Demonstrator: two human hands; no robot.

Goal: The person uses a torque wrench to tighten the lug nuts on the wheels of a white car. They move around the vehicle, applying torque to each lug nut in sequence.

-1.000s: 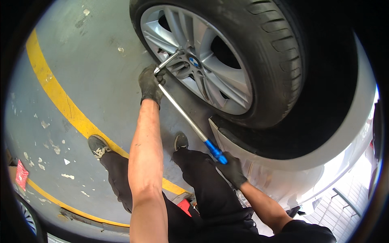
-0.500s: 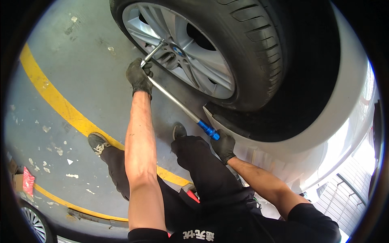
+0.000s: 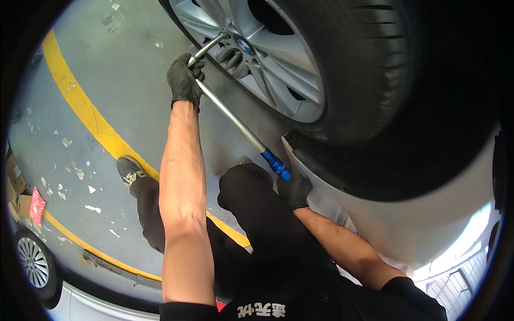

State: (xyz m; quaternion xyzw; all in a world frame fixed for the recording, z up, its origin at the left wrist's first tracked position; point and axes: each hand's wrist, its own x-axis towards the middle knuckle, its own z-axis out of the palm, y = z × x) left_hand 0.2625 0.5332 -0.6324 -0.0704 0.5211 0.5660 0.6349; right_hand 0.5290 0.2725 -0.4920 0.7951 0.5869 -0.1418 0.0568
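My left hand [image 3: 184,80], in a dark glove, is closed around the head end of a long wrench. Its metal shaft [image 3: 230,115] slants down to the right and ends in a blue handle [image 3: 276,164]. From the same fist a metal extension bar [image 3: 210,47] reaches to a bolt hole beside the hub of the car wheel [image 3: 281,47]. At the handle's end is my right hand [image 3: 295,192], also gloved; it appears to touch the handle, but its fingers are mostly hidden. A black tire [image 3: 353,80] surrounds the silver multi-spoke rim.
A white car body [image 3: 396,224] with a dark wheel arch curves along the right. Yellow lines [image 3: 88,115] cross the grey floor. At lower left are another car's wheel [image 3: 35,262], cardboard boxes [image 3: 24,205] and a red packet [image 3: 37,205]. My legs stand below the wrench.
The view has shifted, so the wheel sits higher and further right, and more of the other car shows at lower left. My left hand still grips the wrench; my right stays at the handle's end.
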